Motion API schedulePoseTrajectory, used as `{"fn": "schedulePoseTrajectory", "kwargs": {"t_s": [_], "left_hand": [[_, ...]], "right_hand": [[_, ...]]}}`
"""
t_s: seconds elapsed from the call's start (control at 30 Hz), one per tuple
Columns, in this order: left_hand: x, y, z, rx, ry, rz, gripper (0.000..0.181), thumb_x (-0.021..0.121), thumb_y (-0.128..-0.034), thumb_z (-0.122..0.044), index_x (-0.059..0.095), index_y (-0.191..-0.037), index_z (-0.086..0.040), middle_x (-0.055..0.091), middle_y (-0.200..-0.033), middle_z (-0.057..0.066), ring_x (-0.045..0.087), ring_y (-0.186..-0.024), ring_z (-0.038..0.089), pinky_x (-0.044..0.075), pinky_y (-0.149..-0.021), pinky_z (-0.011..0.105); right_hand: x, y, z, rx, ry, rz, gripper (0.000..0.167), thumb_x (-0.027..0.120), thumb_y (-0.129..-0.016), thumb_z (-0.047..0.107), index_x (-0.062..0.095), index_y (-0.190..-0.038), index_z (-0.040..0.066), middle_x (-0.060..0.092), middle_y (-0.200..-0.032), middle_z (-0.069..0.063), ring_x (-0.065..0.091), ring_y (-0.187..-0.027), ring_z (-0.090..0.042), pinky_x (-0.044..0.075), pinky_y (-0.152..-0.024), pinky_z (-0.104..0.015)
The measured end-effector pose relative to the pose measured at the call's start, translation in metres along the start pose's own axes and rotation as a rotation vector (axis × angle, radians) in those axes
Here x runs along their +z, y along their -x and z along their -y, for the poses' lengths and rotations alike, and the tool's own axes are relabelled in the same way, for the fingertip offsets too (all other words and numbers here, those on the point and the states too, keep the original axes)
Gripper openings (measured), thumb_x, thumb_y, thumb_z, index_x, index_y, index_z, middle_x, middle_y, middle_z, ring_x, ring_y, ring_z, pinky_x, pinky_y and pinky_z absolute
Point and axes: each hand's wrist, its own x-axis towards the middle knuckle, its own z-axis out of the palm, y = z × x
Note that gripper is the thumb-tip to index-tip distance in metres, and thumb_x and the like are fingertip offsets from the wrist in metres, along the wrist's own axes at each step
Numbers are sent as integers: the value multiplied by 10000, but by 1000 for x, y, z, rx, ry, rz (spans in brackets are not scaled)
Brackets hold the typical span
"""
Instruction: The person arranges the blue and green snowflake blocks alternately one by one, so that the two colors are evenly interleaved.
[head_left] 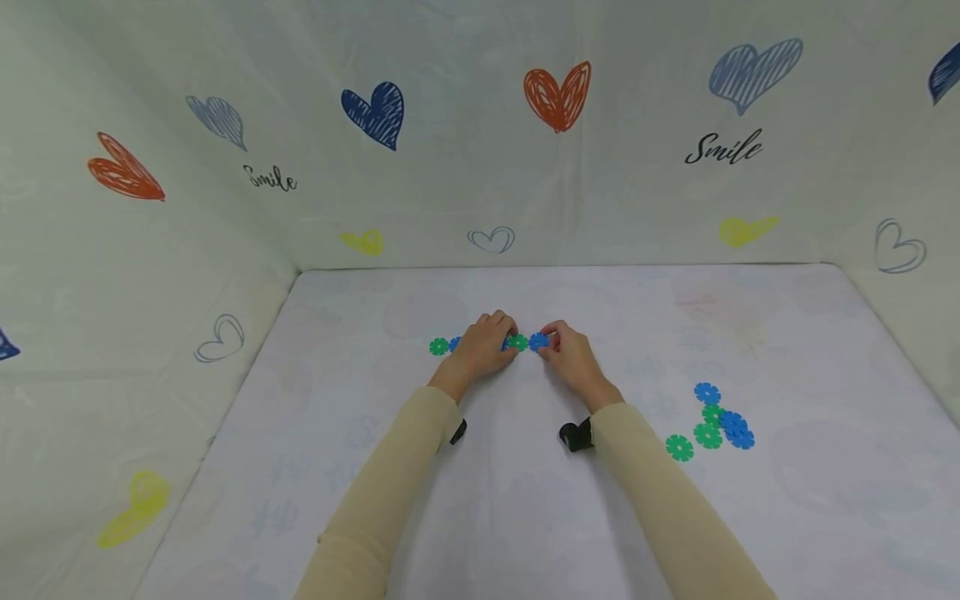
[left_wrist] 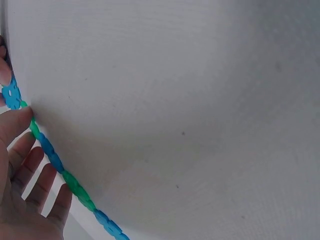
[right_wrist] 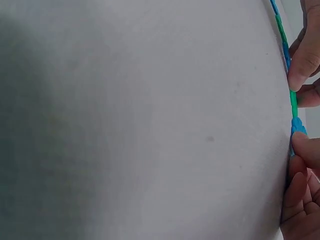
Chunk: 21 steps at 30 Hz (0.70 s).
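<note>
A row of interlocking flower-shaped discs, green and blue by turns, lies across the far middle of the table; its left end is a green disc [head_left: 438, 346]. My left hand [head_left: 486, 346] covers the middle of the row and pinches the green disc [head_left: 518, 342] at its right end between thumb and finger. Between the fingertips of my right hand [head_left: 573, 358] is a blue disc [head_left: 538, 342], close to that green one. Whether the two touch I cannot tell. In the left wrist view the linked discs [left_wrist: 77, 189] run past the spread fingers.
Several loose green and blue discs lie to the right on the table, among them a green disc [head_left: 679, 447] and a blue disc [head_left: 707, 393], some overlapping. A white cloth [head_left: 465, 167] printed with hearts hangs behind the table. Dark wrist devices [head_left: 576, 435] show below the sleeves.
</note>
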Motion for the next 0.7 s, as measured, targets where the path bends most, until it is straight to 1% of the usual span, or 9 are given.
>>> {"fn": "schedulePoseTrajectory", "kwargs": {"t_s": [0.1,0.3,0.47,0.7], "left_hand": [[1,0,0,5,4,-6,315,612,-897,-270,534,-1155,-107,519,-1181,39,469,-1107,222,421,-967,369],[1,1,0,5,4,-7,308,607,-900,-265,532,-1153,-106,516,-1185,39,467,-1115,229,421,-967,374],[1,1,-1,5,4,-10,306,606,-901,-260,532,-1154,-105,516,-1184,41,467,-1106,231,419,-967,373],[0,2,-1,-1,-3,1,307,598,-906,-264,527,-1161,-108,512,-1194,38,464,-1106,226,415,-968,373]], "right_hand": [[1,-2,1,6,37,6,289,618,-881,92,532,-1134,-18,512,-815,-92,474,-742,-186,397,-656,-263],[1,-3,4,35,85,14,301,622,-879,100,566,-1137,-45,508,-881,-125,481,-813,-216,414,-699,-283],[1,-3,2,38,91,12,306,625,-878,105,575,-1145,-35,499,-895,-128,475,-833,-223,416,-715,-294],[1,-3,3,29,89,22,315,616,-884,102,569,-1166,-29,502,-910,-132,473,-848,-228,422,-731,-301]]}}
